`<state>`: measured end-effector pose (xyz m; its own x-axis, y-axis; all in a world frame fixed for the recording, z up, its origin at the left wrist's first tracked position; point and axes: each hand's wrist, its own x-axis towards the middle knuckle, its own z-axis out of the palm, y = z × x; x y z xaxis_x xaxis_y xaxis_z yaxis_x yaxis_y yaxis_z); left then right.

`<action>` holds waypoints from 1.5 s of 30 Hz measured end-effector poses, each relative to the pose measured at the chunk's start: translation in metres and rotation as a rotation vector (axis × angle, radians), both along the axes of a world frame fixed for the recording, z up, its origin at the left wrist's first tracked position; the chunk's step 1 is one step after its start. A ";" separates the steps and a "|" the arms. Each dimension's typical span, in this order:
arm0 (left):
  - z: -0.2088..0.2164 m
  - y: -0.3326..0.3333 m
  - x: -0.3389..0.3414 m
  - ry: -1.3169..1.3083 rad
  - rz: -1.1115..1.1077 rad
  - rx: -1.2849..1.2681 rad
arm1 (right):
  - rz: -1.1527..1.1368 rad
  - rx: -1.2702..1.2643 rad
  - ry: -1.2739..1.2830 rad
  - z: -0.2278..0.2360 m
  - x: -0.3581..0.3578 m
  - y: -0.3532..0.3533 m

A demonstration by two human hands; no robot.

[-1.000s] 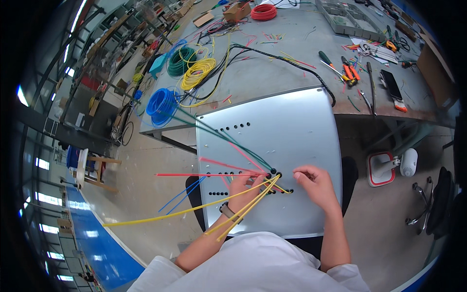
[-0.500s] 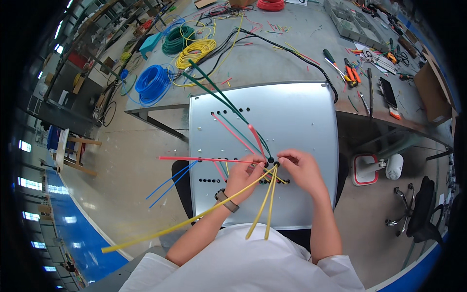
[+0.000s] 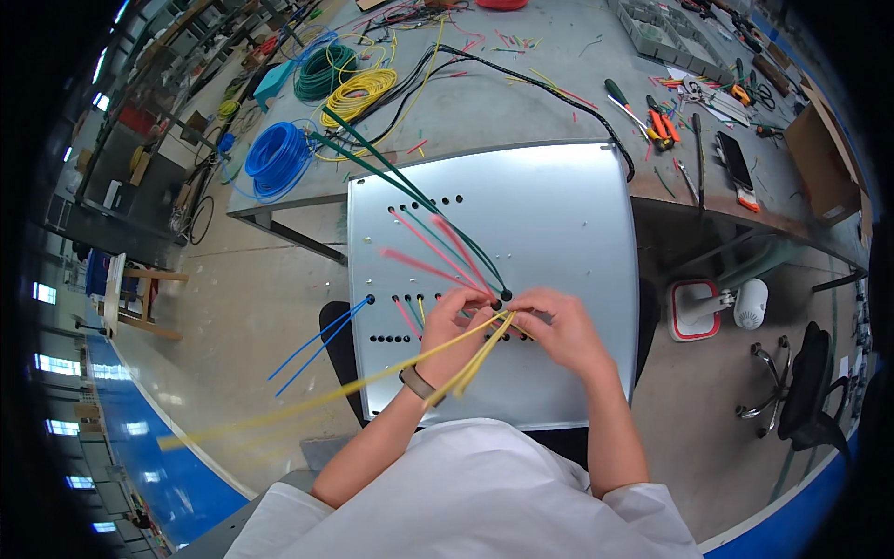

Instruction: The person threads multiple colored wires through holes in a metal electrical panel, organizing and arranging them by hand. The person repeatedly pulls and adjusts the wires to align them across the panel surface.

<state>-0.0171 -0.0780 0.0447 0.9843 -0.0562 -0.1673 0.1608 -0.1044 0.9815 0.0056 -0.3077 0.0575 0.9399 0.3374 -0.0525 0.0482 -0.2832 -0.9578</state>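
Workshop counter (image 3: 521, 102) with wire coils | perforated metal panel (image 3: 549, 224) in front | left hand (image 3: 453, 328) and right hand (image 3: 557, 328) fingers pinched on yellow wires (image 3: 470, 359) at panel's lower holes | green wires (image 3: 410, 191) cross panel

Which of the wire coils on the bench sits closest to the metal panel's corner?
The blue coil, at the bench's left edge just off the metal panel; the yellow coil and green coil lie farther back.

Grey workbench (image 3: 521, 93) far, concrete floor (image 3: 270, 289), black chair (image 3: 810, 391) right, small white fan (image 3: 745, 305) beside it.
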 end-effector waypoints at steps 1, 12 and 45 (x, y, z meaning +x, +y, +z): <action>0.002 0.000 -0.003 -0.036 0.002 0.014 | -0.007 0.005 -0.014 -0.001 0.000 0.000; 0.039 -0.009 -0.006 -0.410 -0.012 0.057 | -0.003 0.146 -0.002 -0.017 -0.007 -0.009; 0.031 -0.014 0.016 -0.280 0.073 -0.061 | -0.042 -0.009 -0.109 -0.030 0.019 -0.003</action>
<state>-0.0015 -0.0919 0.0758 0.9935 0.0149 0.1131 -0.1124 -0.0423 0.9928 0.0243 -0.3111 0.0272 0.9536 0.2973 0.0480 0.1399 -0.2962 -0.9448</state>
